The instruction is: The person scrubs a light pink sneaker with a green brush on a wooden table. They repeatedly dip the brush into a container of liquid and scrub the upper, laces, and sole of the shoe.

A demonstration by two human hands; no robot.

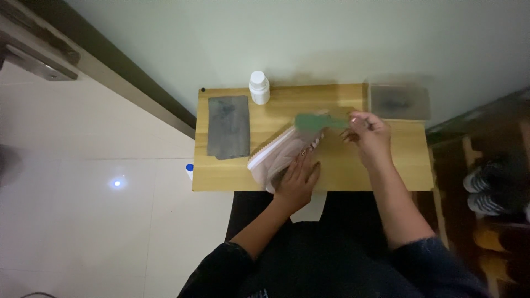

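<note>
Dark sleeves fill the lower centre of the frame, both forearms reaching up onto a small rectangular light-wood table. Left hand, just above the table's lower edge, lies flat with fingers spread, pressing down on a pale pink shoe with a white sole turned on its side at frame centre. Right hand, right of centre, has fingers pinched together on the handle end of a green brush, whose head meets the shoe's upper edge.

Judgement: scrubbing step in hand; shoe pinned, brush at the sole or upper seam. Further strokes would call for steady downward hold from the left hand while the right draws the brush along the shoe.

Farther up: dark grey rectangular cloth at the table's left, white plastic bottle upright at the top edge, blurred grey tray-like rectangle at upper right. Pairs of shoes sit on a rack at the right edge.
</note>
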